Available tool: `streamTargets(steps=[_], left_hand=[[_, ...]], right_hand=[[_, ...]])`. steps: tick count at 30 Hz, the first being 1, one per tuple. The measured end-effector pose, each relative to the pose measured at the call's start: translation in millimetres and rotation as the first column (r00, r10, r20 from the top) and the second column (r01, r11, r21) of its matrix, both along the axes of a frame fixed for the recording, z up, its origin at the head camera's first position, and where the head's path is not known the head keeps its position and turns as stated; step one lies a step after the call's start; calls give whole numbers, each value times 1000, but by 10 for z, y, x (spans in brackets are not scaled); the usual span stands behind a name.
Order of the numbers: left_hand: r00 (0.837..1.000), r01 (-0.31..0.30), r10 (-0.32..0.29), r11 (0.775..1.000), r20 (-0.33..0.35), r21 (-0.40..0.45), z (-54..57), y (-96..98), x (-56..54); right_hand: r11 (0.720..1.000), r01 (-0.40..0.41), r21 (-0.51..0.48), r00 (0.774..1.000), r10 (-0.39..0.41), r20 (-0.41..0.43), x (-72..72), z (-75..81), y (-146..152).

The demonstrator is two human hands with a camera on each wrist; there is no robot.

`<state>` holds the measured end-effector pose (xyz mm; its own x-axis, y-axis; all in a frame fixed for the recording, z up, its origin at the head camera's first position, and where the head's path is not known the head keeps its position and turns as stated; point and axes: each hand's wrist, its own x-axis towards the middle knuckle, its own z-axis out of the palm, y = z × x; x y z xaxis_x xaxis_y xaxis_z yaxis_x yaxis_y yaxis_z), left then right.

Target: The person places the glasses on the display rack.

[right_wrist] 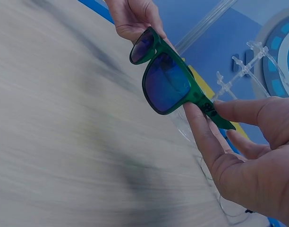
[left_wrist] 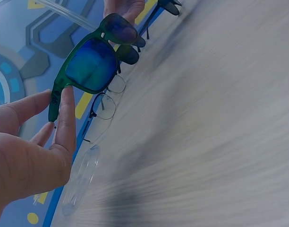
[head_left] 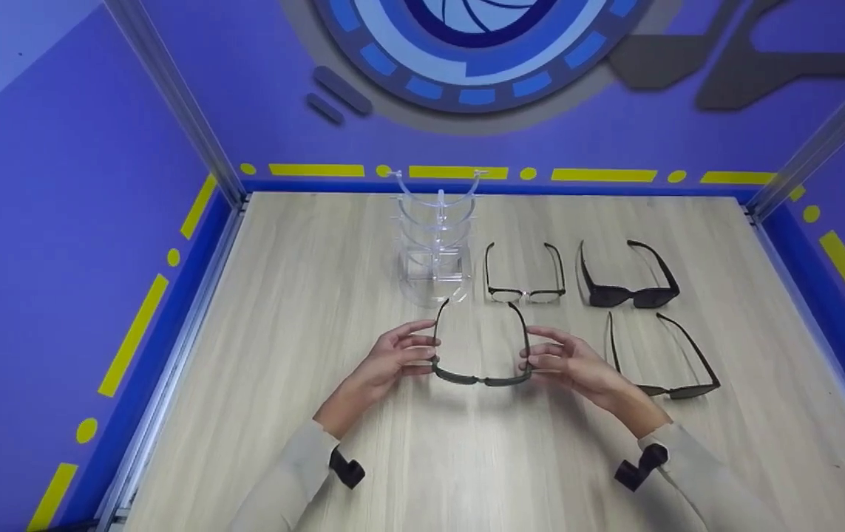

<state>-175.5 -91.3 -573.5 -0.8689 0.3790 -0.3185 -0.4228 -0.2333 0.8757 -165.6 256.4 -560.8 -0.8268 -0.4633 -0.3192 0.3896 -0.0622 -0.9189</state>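
Table (head_left: pixel 304 295): pale wood grain
Clear stand (head_left: pixel 437 255): toward far edge, left of centre
Green sunglasses (left_wrist: pixel 90 66): raised above table's middle, lenses facing near edge
Left hand (head_left: pixel 398 351): fingers slightly bent, pinching one side
Right hand (head_left: pixel 574 363): likewise, opposite side

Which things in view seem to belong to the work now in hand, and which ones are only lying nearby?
Belonging:
green-framed sunglasses with blue mirrored lenses, held between the left hand and right hand
probably the clear plastic tiered stand behind them

Apparently just lying nearby:
clear-lensed glasses with dark upper rims
black thick-framed sunglasses
dark slim-framed sunglasses beside the right hand
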Motion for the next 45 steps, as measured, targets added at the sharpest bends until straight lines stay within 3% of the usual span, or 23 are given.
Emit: streamTargets(steps=[8, 19, 26, 33, 40, 45], left_hand=[[1000, -11, 11, 999, 1, -33, 3, -58, -21], [999, -47, 46, 999, -12, -8, 37, -144, -66], [996, -88, 88, 996, -10, -23, 32, -206, -148], [989, -147, 147, 988, -3, -44, 96, -257, -240], [989, -139, 135, 987, -50, -75, 176, -311, -329], [988, -152, 148, 983, -46, -99, 195, -326, -402]], right_hand=[[1000, -7, 3, 1000, 7, -1, -45, 35, -65], [1000, 2, 3, 1000, -2, 9, -164, 93, -168], [1000, 0, -26, 1000, 1, 11, -295, 108, -258], [999, 25, -35, 1000, -25, 11, -452, 173, -383], [998, 47, -42, 999, -47, -3, -590, 221, -478], [996, 82, -43, 997, -81, 14, -675, 228, -529]])
